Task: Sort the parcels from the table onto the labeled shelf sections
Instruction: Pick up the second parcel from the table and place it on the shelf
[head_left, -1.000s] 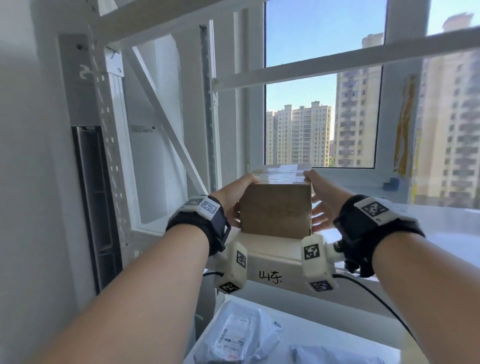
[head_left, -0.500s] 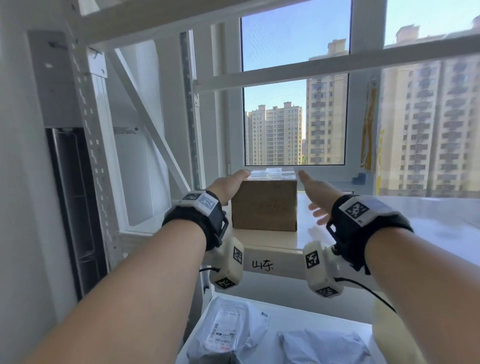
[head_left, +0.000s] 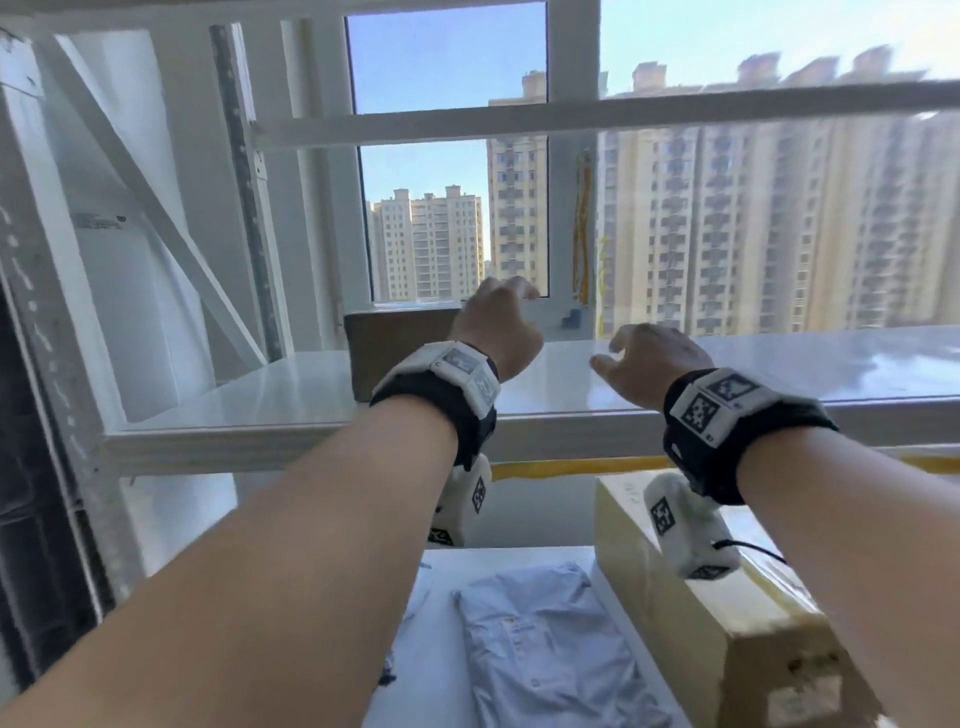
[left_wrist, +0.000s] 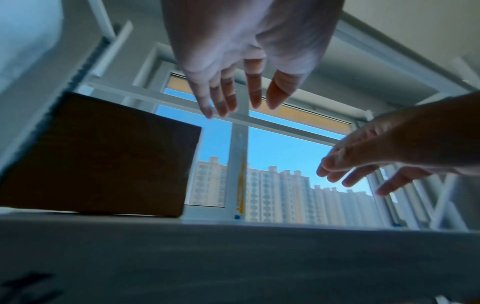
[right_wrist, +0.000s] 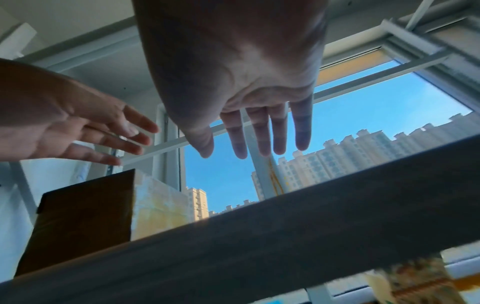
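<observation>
**On the shelf, box left of both hands**

At centre frame your white shelf (head_left: 291, 400) carries the brown cardboard box (head_left: 395, 353), upright and flat on its base; which side is longest you cannot tell. At lower right a long yellow-taped box (head_left: 691, 587) runs toward the bottom right corner, a grey mailer bag (head_left: 545, 644) beside it. Your left hand (head_left: 498, 332) and right hand (head_left: 654, 358) hover with fingers loosely spread, holding nothing.

We see a brown cardboard box (head_left: 387, 351) left of centre on a glossy white shelf (head_left: 291, 395). At the lower right sits a pale yellow taped box (head_left: 696, 603), and bottom centre a light grey-blue mailer bag (head_left: 545, 644). Our wristbands (head_left: 779, 441) are black, carrying white black-checkered markers.
</observation>
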